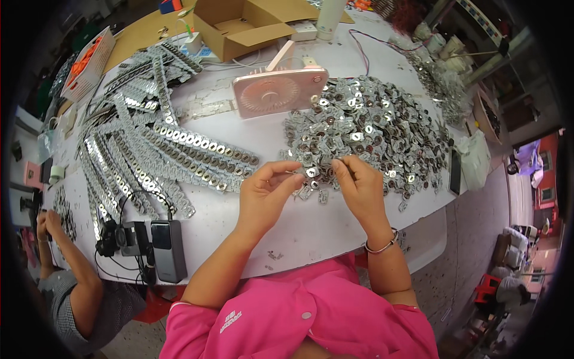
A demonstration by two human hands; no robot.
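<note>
My left hand [267, 194] hovers over the table at the near left edge of a heap of small metal clips [365, 131]. Its thumb and forefinger curve together in a loose pinch; anything between them is too small to make out. Bent at the wrist, my right hand [363, 186] reaches over the heap's near edge, thumb pressed against curled fingers that hide whatever they hold. The clips are silvery with round, shiny or dark centres. Left of my hands lie long strips [197, 149] made of similar metal pieces in rows.
A pink fan [278, 93] stands behind the heap, before an open cardboard box [239, 27]. A dark power bank [168, 251] with cables lies front left. A phone [455, 172] and white plastic bag [474, 157] are at right. Another person's hands [49, 224] work at far left.
</note>
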